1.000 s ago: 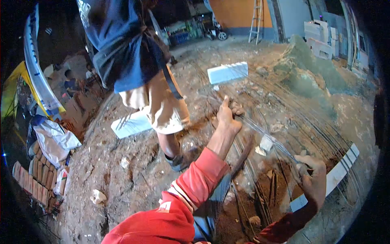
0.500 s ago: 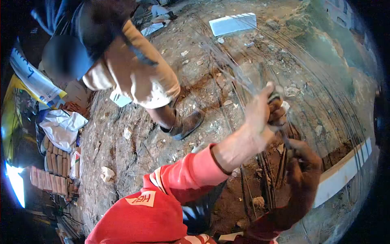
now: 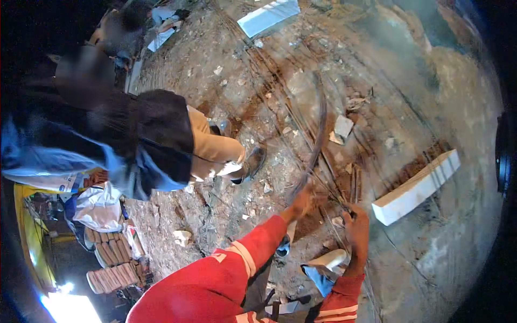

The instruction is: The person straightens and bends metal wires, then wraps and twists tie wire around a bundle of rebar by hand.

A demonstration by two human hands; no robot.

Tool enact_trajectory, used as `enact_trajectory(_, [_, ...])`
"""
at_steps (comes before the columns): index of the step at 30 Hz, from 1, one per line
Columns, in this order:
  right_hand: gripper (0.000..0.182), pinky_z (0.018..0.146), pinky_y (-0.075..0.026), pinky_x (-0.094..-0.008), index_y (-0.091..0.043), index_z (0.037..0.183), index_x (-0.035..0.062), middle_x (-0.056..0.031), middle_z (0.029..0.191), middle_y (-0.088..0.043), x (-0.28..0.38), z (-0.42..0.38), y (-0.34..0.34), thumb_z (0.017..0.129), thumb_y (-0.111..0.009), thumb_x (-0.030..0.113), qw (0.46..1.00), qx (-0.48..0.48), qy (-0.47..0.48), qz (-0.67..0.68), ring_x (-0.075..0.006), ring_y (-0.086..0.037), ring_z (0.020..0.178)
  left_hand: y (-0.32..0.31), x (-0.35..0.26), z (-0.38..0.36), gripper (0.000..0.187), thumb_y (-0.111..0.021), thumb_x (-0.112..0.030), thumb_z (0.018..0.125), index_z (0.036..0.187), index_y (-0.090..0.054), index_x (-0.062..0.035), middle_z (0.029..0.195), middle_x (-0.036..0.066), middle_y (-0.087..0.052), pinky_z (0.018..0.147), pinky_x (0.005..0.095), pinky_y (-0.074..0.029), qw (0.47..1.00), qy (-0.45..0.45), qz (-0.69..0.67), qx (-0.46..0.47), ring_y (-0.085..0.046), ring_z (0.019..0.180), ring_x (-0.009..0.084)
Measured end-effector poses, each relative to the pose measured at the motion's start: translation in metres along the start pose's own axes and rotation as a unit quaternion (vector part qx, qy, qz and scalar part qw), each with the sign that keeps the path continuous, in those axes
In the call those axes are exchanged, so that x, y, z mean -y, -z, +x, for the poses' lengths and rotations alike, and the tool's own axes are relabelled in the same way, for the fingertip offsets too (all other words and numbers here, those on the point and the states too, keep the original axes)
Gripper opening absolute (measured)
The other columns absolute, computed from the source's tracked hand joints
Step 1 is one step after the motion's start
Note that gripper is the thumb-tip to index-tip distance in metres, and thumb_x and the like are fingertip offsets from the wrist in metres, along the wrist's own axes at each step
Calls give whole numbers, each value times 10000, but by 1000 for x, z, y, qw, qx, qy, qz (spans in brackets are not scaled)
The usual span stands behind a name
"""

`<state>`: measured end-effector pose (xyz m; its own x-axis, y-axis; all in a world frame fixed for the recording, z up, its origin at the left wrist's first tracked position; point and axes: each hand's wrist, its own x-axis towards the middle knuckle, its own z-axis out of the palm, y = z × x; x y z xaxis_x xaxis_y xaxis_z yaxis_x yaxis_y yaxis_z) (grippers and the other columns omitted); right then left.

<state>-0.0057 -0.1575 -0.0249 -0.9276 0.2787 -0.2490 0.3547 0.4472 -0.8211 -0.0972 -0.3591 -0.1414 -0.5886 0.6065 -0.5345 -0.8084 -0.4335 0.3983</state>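
Note:
My left hand (image 3: 301, 203) grips the lower end of a dark, curved bundle of steel rod (image 3: 321, 121) that arcs up and away over the dirt. My right hand (image 3: 355, 227) is just to its right, closed around thin wires (image 3: 336, 200) that run along the ground; the hold itself is blurred. Both arms are in red sleeves with pale stripes. Long thin rods (image 3: 280, 81) lie in lines across the rubble-strewn ground ahead of my hands.
Another person (image 3: 145, 142) in a blue top and tan shorts bends over at the left, one shoe (image 3: 253, 161) close to the rods. A white block (image 3: 417, 185) lies to the right, another (image 3: 268, 16) far ahead. Stacked bricks (image 3: 113, 264) and white sacks (image 3: 99, 207) sit at the lower left.
My view has tipped down. Both hands have dropped toward the ground, the left now low on the curved bundle. The other person has bent over.

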Motion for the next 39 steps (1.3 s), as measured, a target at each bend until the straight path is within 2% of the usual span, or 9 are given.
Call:
enact_trajectory(3, [244,837,-479,-420,-674,1017,7,-212,975,-670,4,-36,16,828,-604,145,993,-82,-77,39,-380,-631,906,12,72,-110,427,-529,-324,951,1281,-538,-53,1156,122,-618,812,413,-484,782,-132,608,7,-603,974,249])
enact_trajectory(7, [246,828,-476,-444,-668,999,17,-199,954,-664,74,-69,-9,809,-649,172,973,-74,-180,-122,-368,-621,897,-69,61,-266,404,-598,-415,876,1141,-616,-111,994,199,-652,783,474,-480,689,139,705,94,-624,912,359])
enact_trajectory(8, [264,816,-471,-477,-670,1020,35,-191,975,-665,4,-77,-75,796,-666,174,980,-194,-28,-41,-365,-623,885,-79,55,-290,401,-599,-419,871,1131,-619,-115,996,193,-651,789,465,-485,704,127,692,98,-625,920,342])
enact_trajectory(12, [284,687,-502,-477,-671,920,11,-244,794,-652,154,-105,-62,773,-663,255,987,99,97,-83,-436,-626,735,-123,-11,-346,394,-601,-424,860,1097,-638,-111,1028,179,-649,794,420,-500,589,95,794,114,-631,944,283])
enact_trajectory(14, [281,673,-504,-479,-670,896,8,-243,790,-654,164,-109,-62,767,-661,257,971,113,174,-121,-432,-633,727,-85,-24,-346,386,-606,-418,849,1088,-651,-117,966,162,-670,749,413,-515,748,30,663,17,-658,849,267])
enact_trajectory(20, [268,726,-524,-403,-698,1025,67,-198,879,-682,200,-132,48,795,-646,194,958,159,222,-91,-347,-672,795,-133,-127,-335,342,-594,-363,851,1005,-698,-77,849,138,-707,671,361,-530,791,-56,508,-337,-677,756,211])
enact_trajectory(29, [302,509,-422,-322,-705,967,2,-93,596,-603,260,-208,195,893,-608,278,997,-16,-4,-73,-149,-550,535,-193,-148,-281,382,-550,-424,924,893,-680,-66,696,-10,-620,487,283,-421,863,-96,493,-43,-516,562,89])
enact_trajectory(34, [260,450,-352,-211,-685,1097,25,-10,628,-579,326,-244,198,886,-655,175,989,-96,-97,54,-46,-478,513,-318,-156,-257,589,-575,-538,893,1020,-620,35,851,87,-707,524,326,-466,923,-62,379,-3,-592,627,163])
enact_trajectory(39, [255,507,-376,-213,-684,1126,43,21,690,-587,336,-294,180,886,-655,123,968,-110,-101,202,-49,-489,574,-396,-185,-254,374,-587,-436,927,897,-641,-67,542,10,-552,379,272,-382,965,-88,240,-64,-471,373,105])
